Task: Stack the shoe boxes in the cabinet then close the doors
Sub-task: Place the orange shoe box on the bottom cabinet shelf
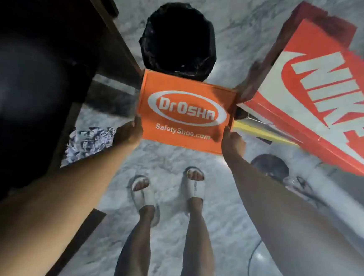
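Floor (pixel 234 39): grey-white marbled surface, filled the middle of the frame from top to bottom.

Cabinet (pixel 111 30): dark wood, occupied the whole left side of the frame; interior too dark to read. A dark panel edge ran diagonally from upper left toward the centre.

Nike box (pixel 322 109): large red-orange shoe box with white swoosh and lettering, upper right of the frame, tilted, lid facing the camera. Its lower left corner sat just beside the right edge of the smaller box. A yellow strip (pixel 262 131) showed beneath its lower edge.

Black bag (pixel 177 41): dark, glossy, rounded, top centre of the frame, on the floor directly above the smaller box in the picture.

Dr.Osha box (pixel 186 112): orange shoe box, white oval logo and "SafetyShoe.com" print, centre of the frame, held up off the floor, lid toward the camera, between cabinet and Nike box.

Patterned cloth (pixel 89 143): black-and-white print, left of centre, at the cabinet's edge, behind the left forearm.

Left hand (pixel 130 133): gripped the lower left edge of the Dr.Osha box, fingers wrapped onto its side.

Right hand (pixel 233 139): gripped the lower right edge of the same box, fingers hidden behind it, thumb against the side.

Sandals (pixel 193 186): white slides, one on each foot, lower centre, flat on the floor.

Round dark object (pixel 270 166): right of centre, below the Nike box; blurred, kind not determinable
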